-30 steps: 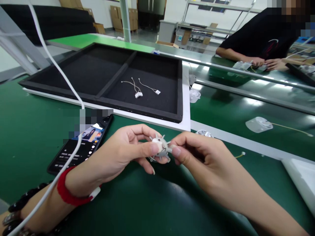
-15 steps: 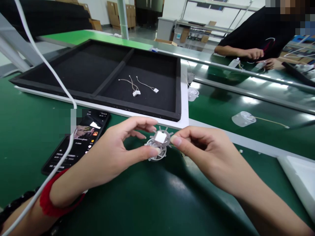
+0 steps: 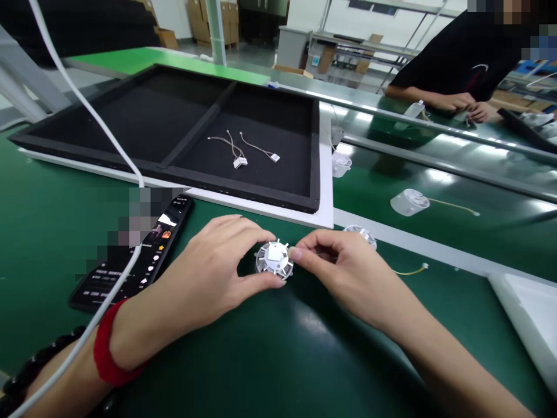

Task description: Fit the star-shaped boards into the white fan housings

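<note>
The white spoked disc (image 3: 275,253) sat on a grey round frame (image 3: 260,268) over the green tabletop (image 3: 278,360), its right edge pinched by thumb and forefinger of the worker's right hand (image 3: 352,264), while the left hand (image 3: 213,264), thumb and fingers curved well apart, clasped the frame's rim.

The left hand (image 3: 224,261) is bare, and on its wrist there is a wide red wristband (image 3: 104,348), of one plain colour, with a soft surface like cloth. Farther up the same forearm sits a bead bracelet (image 3: 41,357) of dark, rounded beads; its finer details are too dim to tell. The right hand (image 3: 348,258) and right forearm (image 3: 418,322) are bare, with slim fingers and short nails.
</note>
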### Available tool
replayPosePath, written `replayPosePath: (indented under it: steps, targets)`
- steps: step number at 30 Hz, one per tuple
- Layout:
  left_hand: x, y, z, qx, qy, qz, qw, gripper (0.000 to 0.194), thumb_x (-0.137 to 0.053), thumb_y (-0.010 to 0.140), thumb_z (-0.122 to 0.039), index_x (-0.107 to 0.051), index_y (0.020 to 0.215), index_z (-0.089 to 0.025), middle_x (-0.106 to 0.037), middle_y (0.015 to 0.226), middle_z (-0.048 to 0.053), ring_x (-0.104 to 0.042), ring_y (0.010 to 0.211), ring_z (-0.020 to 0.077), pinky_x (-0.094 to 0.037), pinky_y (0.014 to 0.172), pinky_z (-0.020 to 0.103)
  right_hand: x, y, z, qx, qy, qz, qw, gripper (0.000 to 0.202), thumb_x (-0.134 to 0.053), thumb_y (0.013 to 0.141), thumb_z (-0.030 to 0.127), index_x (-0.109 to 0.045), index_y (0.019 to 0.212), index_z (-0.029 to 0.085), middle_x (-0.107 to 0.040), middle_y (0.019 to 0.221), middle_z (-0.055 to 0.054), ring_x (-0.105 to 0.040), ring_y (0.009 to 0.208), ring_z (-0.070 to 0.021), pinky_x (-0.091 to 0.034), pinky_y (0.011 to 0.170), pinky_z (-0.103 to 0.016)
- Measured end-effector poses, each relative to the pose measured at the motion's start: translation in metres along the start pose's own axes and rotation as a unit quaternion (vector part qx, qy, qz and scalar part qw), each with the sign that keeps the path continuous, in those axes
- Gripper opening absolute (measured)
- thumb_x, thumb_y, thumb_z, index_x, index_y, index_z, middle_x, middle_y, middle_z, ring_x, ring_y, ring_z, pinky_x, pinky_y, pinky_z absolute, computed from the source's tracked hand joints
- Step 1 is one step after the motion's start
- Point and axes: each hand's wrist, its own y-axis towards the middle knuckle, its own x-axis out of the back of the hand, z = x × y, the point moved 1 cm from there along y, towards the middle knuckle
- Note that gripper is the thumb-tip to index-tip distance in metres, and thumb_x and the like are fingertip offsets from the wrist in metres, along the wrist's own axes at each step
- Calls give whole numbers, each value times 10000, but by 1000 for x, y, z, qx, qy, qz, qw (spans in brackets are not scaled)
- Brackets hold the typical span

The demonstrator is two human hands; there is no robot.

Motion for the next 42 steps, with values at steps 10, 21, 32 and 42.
replayPosePath:
  steps: [10,21,32,42]
  targets:
    - [-5,1,0,34,-29,43,998,314,-883,915,-352,-667,1087,-204,-768,1074,1,-729,1032,270,-433,1159,551,-1,4,-2,-5,-21,1,1000,242,-693,969,301,-692,749,200,-613,656,23,-463,588,-132,-343,558,-278]
    - [-6,1,-3,69,2,44,997,331,-868,916,-435,-689,1094,-222,-800,1059,15,-754,1025,324,-488,1128,608,-4,6,-6,-13,-17,-6,1000,240,-683,975,322,-678,764,207,-625,684,18,-497,613,-145,-356,578,-291]
    - [-6,-1,6,111,-38,133,984,450,-742,984,-451,-668,1398,-290,-734,1374,74,-669,1293,362,-522,1132,521,-3,3,-5,10,-27,29,999,229,-617,1020,293,-752,858,201,-611,644,32,-449,543,-128,-317,521,-286]
    - [7,-2,11,180,-100,183,961,517,-696,939,-547,-681,1417,-352,-708,1413,33,-608,1367,393,-502,1168,557,-12,-6,-7,166,-288,-10,943,246,-537,1016,100,-775,981,154,-758,852,-61,-648,671,-197,-343,570,-306]
